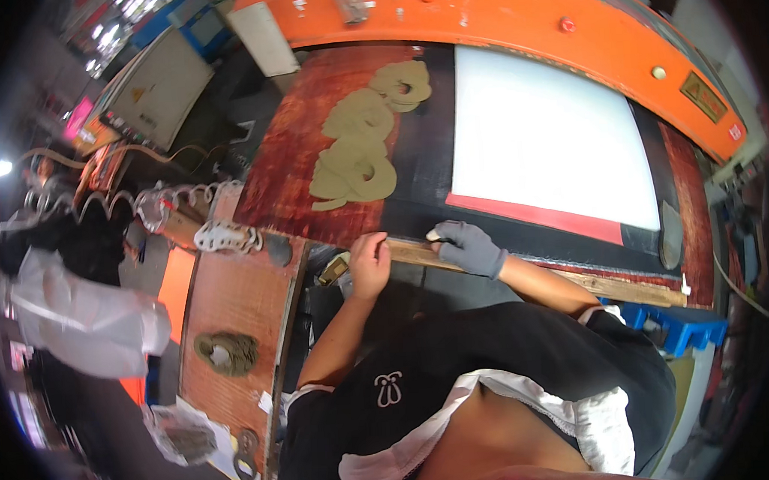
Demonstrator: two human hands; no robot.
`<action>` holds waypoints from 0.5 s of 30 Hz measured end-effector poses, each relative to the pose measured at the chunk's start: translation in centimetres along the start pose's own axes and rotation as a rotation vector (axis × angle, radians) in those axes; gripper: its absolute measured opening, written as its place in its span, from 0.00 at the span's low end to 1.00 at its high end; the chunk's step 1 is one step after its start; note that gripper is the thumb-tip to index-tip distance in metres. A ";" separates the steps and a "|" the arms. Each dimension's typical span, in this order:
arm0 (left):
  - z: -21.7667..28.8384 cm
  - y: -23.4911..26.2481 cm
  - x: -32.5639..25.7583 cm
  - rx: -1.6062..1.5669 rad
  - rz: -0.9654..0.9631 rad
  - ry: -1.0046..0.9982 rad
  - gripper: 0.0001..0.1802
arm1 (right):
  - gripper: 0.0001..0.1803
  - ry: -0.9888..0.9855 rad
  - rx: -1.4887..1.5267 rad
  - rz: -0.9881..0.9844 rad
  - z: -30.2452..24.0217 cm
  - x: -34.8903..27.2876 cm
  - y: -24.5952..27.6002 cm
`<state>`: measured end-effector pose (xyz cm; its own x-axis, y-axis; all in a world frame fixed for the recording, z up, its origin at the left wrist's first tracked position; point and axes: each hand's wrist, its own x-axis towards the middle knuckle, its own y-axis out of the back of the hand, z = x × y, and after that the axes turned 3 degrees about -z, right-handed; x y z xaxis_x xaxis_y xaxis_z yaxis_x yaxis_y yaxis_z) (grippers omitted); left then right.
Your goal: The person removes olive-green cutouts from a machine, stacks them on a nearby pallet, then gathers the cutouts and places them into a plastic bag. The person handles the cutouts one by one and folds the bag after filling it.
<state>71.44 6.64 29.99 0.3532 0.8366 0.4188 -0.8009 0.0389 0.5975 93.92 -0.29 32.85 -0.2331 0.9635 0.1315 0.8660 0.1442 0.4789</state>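
My bare left hand (pixel 370 265) is at the near edge of a dark work board, fingers curled against it. To its right, my right hand (pixel 469 249), in a grey glove with bare fingertips, bends its fingers over the same wooden edge (pixel 412 253). Beyond the left hand, several flat olive-tan cut pieces with round holes (pixel 353 171) lie in overlapping piles on the reddish board (pixel 286 150). A white sheet stack (pixel 543 139) lies beyond the right hand, with a red strip (pixel 534 220) along its near side.
An orange machine beam (pixel 495 16) spans the far side. A grey sole-shaped piece (pixel 670 236) lies at the board's right. On the left, a brown side table (pixel 233 307) bears a bundle of olive pieces (pixel 226 353). A blue stool (pixel 684 325) stands at the right.
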 end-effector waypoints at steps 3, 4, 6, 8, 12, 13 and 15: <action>-2.4 -1.4 2.5 0.132 -0.047 -0.129 0.13 | 0.14 -0.052 -0.020 0.026 2.7 1.7 -0.3; -3.1 -2.0 3.2 0.161 -0.075 -0.092 0.15 | 0.13 -0.090 -0.024 0.030 3.4 1.9 -0.4; -4.1 -2.9 3.3 0.200 -0.107 0.061 0.16 | 0.13 -0.072 -0.012 -0.003 4.4 2.1 -0.6; -4.8 -3.4 3.5 0.231 -0.047 -0.012 0.17 | 0.12 -0.041 0.021 -0.003 4.8 2.3 -0.5; -4.9 -3.4 2.7 0.257 -0.051 0.011 0.17 | 0.11 -0.349 0.308 -0.206 4.5 3.4 1.0; -4.8 -3.2 2.8 0.249 -0.023 0.030 0.17 | 0.11 -0.224 0.247 -0.218 4.4 4.0 1.8; -4.1 -3.3 3.0 0.222 -0.050 0.090 0.17 | 0.14 0.095 0.086 -0.140 4.3 6.6 3.2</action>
<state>73.21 11.27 26.48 0.3372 0.8822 0.3286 -0.6542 -0.0314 0.7556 97.01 7.53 31.52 -0.3914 0.9075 0.1523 0.8559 0.2982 0.4226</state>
